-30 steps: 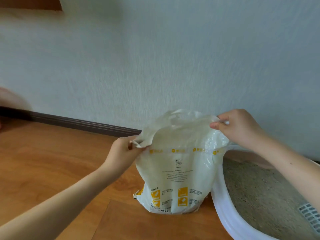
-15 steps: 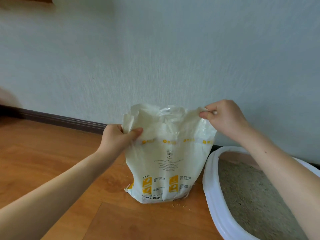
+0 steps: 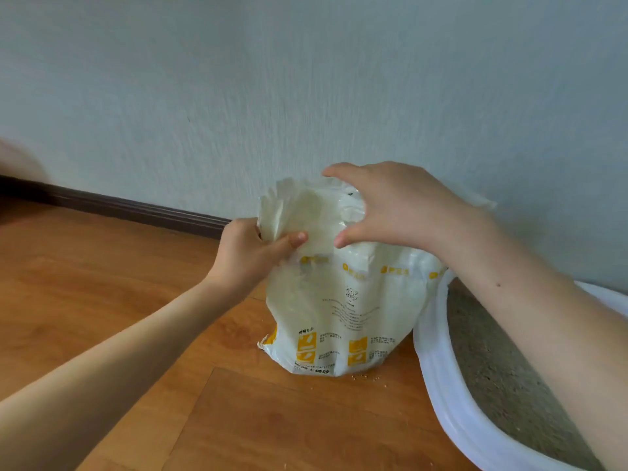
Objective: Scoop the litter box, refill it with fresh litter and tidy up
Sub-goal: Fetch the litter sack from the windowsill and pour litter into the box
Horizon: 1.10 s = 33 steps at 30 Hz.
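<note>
Litter bag (image 3: 343, 300) stands upright on wooden floor (image 3: 102, 300), directly under both hands. Left hand (image 3: 249, 254) pinches the bag's crumpled top corner, thumb over the plastic. Right hand (image 3: 401, 207) arched over the bag mouth, fingers spread and curved, thumb touching the plastic. White litter box (image 3: 438, 379) just right of bag, below right forearm. Spilled granules (image 3: 365, 378) at bag's base.

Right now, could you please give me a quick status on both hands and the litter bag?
Left hand pinching bag top. Right hand open, spread over the mouth. Litter bag upright on floor beside litter box. Spilled grains at bag's base.
</note>
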{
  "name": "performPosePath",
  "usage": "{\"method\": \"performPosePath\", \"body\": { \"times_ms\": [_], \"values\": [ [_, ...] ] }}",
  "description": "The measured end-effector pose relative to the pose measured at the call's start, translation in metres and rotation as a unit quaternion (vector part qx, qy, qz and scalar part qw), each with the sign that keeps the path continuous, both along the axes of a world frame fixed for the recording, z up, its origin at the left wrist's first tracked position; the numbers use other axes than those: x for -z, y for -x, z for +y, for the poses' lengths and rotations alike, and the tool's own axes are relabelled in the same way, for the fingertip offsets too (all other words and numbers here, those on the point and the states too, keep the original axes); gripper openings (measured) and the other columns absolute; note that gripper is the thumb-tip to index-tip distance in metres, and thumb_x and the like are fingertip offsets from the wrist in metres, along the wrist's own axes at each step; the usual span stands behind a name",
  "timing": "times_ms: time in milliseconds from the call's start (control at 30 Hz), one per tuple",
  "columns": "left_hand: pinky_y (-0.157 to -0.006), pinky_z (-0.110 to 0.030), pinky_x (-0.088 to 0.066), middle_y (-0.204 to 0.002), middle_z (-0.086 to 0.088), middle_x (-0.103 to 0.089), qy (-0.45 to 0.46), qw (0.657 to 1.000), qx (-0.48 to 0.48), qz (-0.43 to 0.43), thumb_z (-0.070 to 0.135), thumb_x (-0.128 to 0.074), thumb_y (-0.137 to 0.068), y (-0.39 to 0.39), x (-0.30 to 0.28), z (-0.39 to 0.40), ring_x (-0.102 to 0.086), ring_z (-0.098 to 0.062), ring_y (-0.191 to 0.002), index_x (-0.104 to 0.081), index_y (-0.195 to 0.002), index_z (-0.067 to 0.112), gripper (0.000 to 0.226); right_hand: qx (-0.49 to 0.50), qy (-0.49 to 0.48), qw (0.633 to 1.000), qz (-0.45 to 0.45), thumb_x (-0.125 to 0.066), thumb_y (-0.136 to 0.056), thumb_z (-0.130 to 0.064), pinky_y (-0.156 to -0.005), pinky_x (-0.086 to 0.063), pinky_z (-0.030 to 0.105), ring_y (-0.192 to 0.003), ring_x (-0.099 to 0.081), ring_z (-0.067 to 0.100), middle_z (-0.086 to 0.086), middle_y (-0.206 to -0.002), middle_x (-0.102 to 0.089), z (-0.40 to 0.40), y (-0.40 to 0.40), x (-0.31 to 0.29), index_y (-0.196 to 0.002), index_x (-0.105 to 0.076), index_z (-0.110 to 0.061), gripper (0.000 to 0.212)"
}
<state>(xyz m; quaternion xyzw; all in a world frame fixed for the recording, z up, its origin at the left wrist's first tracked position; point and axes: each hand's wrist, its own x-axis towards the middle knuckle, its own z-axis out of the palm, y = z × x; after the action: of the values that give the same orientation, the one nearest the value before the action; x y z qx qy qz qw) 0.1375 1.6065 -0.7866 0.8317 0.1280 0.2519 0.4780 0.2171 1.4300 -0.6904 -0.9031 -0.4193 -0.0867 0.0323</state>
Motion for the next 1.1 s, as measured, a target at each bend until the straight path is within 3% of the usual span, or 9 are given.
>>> {"method": "performPosePath", "body": {
  "times_ms": [167, 333, 400, 467, 600, 700, 833, 933, 1100],
  "values": [
    [-0.057, -0.029, -0.052, -0.067, -0.002, -0.071, 0.011, 0.998, 0.065, 0.002, 0.036, -0.074, -0.078, 0.003, -0.002, 0.000, -0.067, -0.006, -0.061, -0.070, -0.071, 0.009, 0.028, -0.014, -0.062, 0.998, 0.002, -0.072, -0.079, -0.035, -0.060, -0.026, 0.031, -0.084, -0.051, 0.025, -0.006, -0.076, -0.046, 0.032, -0.002, 0.020, -0.094, -0.053, -0.021, 0.029],
    [-0.077, -0.028, -0.057, -0.101, 0.000, -0.073, 0.088, 0.964, 0.239, 0.072, 0.025, -0.080, -0.076, 0.017, 0.020, 0.019, -0.069, -0.012, -0.094, -0.068, -0.105, 0.016, 0.032, -0.006, -0.126, 0.991, 0.036, -0.070, -0.078, -0.022, -0.056, -0.026, 0.030, -0.074, -0.044, 0.018, -0.011, -0.062, -0.042, 0.031, -0.010, 0.028, -0.074, -0.050, -0.022, 0.021],
    [-0.064, -0.030, -0.054, -0.082, 0.000, -0.073, 0.060, 0.975, 0.201, 0.074, 0.026, -0.077, -0.080, 0.022, 0.036, 0.019, -0.068, -0.013, -0.074, -0.072, -0.089, 0.016, 0.014, -0.011, -0.124, 0.992, 0.038, -0.071, -0.078, -0.023, -0.058, -0.029, 0.030, -0.073, -0.047, 0.019, -0.008, -0.063, -0.046, 0.032, -0.012, 0.029, -0.075, -0.053, -0.018, 0.018],
    [-0.047, -0.029, -0.036, -0.052, 0.000, -0.052, 0.057, 0.989, 0.124, 0.048, 0.033, -0.072, -0.082, 0.019, 0.050, 0.014, -0.044, -0.016, -0.047, -0.061, -0.065, 0.001, 0.038, -0.023, -0.105, 0.992, 0.072, -0.075, -0.073, -0.027, -0.057, -0.032, 0.032, -0.069, -0.048, 0.020, -0.005, -0.062, -0.047, 0.034, -0.013, 0.020, -0.071, -0.051, -0.018, 0.026],
    [-0.045, -0.022, -0.021, -0.041, 0.008, -0.032, 0.006, 0.997, 0.079, -0.014, 0.028, -0.071, -0.084, 0.008, 0.048, -0.006, -0.029, -0.009, -0.042, -0.039, -0.044, 0.017, 0.053, -0.015, -0.011, 0.975, 0.220, -0.085, -0.059, -0.048, -0.072, -0.048, 0.025, -0.086, -0.057, 0.003, -0.015, -0.094, -0.060, 0.051, -0.008, 0.005, -0.107, -0.058, -0.030, 0.058],
    [-0.046, -0.020, -0.025, -0.041, 0.010, -0.035, 0.005, 0.997, 0.078, -0.007, 0.030, -0.072, -0.083, 0.003, 0.047, -0.015, -0.035, -0.006, -0.043, -0.038, -0.047, 0.020, 0.051, -0.025, -0.041, 0.984, 0.172, -0.079, -0.068, -0.043, -0.071, -0.050, 0.035, -0.079, -0.059, 0.006, -0.011, -0.080, -0.064, 0.065, -0.003, 0.024, -0.084, -0.064, -0.024, 0.029],
    [-0.073, -0.015, -0.047, -0.087, 0.017, -0.070, 0.137, 0.955, 0.259, 0.036, 0.030, -0.077, -0.079, 0.009, 0.059, 0.009, -0.063, 0.004, -0.084, -0.069, -0.093, 0.024, 0.017, -0.028, -0.066, 0.990, 0.121, -0.070, -0.080, -0.037, -0.057, -0.035, 0.027, -0.066, -0.052, 0.002, -0.018, -0.061, -0.054, 0.061, -0.002, 0.042, -0.077, -0.063, -0.023, 0.016],
    [-0.100, -0.026, -0.043, -0.126, 0.019, -0.059, 0.056, 0.946, 0.302, 0.104, 0.040, -0.084, -0.069, 0.015, 0.096, 0.030, -0.052, 0.001, -0.119, -0.053, -0.130, 0.030, 0.069, -0.023, -0.102, 0.984, 0.142, -0.072, -0.079, -0.036, -0.058, -0.035, 0.027, -0.065, -0.051, 0.002, -0.013, -0.062, -0.054, 0.056, -0.004, 0.042, -0.073, -0.061, -0.028, 0.014],
    [-0.106, -0.027, -0.035, -0.141, 0.019, -0.042, -0.055, 0.954, 0.241, 0.169, 0.056, -0.081, -0.063, 0.027, 0.152, 0.030, -0.039, 0.000, -0.127, -0.038, -0.143, 0.034, 0.094, -0.018, -0.100, 0.987, 0.129, -0.071, -0.081, -0.037, -0.055, -0.032, 0.026, -0.060, -0.048, 0.000, -0.017, -0.056, -0.053, 0.051, -0.004, 0.040, -0.078, -0.064, -0.023, 0.016]
  ]
}}
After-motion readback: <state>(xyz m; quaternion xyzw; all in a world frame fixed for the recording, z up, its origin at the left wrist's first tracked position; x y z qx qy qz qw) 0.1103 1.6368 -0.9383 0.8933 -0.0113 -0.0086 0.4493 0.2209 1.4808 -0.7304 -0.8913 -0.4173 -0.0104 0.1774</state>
